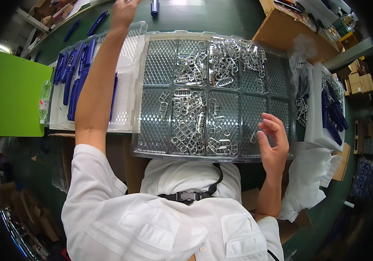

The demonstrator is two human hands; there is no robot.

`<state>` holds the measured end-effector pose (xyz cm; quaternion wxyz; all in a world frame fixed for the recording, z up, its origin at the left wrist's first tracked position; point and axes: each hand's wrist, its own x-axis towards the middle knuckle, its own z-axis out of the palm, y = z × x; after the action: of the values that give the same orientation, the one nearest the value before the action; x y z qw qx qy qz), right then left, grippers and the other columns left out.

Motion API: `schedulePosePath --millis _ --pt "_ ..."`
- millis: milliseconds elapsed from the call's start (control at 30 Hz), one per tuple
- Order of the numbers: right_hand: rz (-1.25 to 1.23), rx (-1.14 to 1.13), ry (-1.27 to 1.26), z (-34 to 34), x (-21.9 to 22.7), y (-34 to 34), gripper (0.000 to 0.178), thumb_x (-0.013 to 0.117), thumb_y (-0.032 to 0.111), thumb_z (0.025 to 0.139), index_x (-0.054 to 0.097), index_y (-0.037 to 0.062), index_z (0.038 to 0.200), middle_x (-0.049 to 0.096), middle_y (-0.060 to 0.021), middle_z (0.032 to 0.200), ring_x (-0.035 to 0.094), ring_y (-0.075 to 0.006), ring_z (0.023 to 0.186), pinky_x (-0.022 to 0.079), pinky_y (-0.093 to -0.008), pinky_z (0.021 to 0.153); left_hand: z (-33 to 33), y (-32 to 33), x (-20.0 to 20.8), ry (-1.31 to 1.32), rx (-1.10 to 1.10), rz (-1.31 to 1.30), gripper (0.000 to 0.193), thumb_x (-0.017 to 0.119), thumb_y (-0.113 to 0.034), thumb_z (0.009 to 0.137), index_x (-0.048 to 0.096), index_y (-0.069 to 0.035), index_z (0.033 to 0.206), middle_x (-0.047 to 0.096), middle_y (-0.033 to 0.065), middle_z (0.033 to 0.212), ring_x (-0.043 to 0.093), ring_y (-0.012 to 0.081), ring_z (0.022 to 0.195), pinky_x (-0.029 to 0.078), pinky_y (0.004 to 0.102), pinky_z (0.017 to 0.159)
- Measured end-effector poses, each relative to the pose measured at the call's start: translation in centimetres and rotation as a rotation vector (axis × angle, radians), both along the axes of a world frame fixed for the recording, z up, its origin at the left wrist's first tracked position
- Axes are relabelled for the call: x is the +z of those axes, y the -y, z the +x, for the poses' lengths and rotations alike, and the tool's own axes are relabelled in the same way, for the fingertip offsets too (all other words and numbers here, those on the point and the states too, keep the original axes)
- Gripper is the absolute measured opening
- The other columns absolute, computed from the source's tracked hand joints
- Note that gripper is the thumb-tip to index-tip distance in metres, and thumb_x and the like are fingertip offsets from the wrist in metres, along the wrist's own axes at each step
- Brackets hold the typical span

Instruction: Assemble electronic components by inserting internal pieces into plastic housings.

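We saw fairly bright, even light over the divided tray (158, 65), with small glints off the metal clips (189, 117) inside it. Behind the tray, the worktop (221, 17) carried a pale sheen. Far left of the tray, past the green panel (14, 95), a white light (2, 48) glared. Below the tray's near edge we found shade. Well right of it, the cartons (360, 82) looked dim and soft; outermost lines bowed and the corners fell black.

Metal buckles (223, 61) present bright and glossy. Compartmented tray (158, 63) appears clear glossy plastic, diamond-textured inside. Blue casings (69, 85) appear smooth plastic; shirt (108, 222), matt cloth.
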<state>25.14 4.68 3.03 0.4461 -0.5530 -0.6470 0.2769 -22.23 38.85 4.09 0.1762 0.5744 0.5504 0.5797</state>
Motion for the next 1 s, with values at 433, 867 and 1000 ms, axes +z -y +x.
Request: schedulePosePath --millis 433,867,1000 --pt "0.124 0.289 0.831 -5.0 -2.8 -14.8 0.018 0.072 0.017 0.095 0.076 0.0084 0.11 0.074 -0.0078 0.11 0.072 -0.032 0.097 0.057 -0.0424 0.084 -4.3 43.7 -2.8 0.184 0.459 0.25 0.03 0.053 -0.001 0.104 0.061 0.004 0.133 0.063 0.02 0.14 0.067 0.023 0.112 0.05 0.0387 0.108" --pt "-0.073 0.472 0.728 -2.4 -6.3 -21.4 0.033 0.069 0.012 0.098 0.066 -0.0013 0.128 0.072 -0.0101 0.109 0.066 -0.0176 0.1 0.051 -0.0313 0.093 -17.2 78.5 -40.0 0.27 1.235 -0.694 0.023 0.067 -0.014 0.096 0.075 -0.002 0.114 0.077 0.0124 0.102 0.073 0.0262 0.092 0.056 0.042 0.087" --pt "-0.232 0.397 0.741 -2.7 -6.1 -20.9 0.029 0.068 0.012 0.1 0.067 -0.0025 0.125 0.072 -0.0075 0.108 0.065 -0.0164 0.101 0.049 -0.0297 0.095 -21.0 76.4 -46.5 -0.198 1.071 -1.075 0.034 0.06 -0.024 0.096 0.076 -0.004 0.118 0.076 0.0209 0.114 0.072 0.0402 0.107 0.055 0.0504 0.094"
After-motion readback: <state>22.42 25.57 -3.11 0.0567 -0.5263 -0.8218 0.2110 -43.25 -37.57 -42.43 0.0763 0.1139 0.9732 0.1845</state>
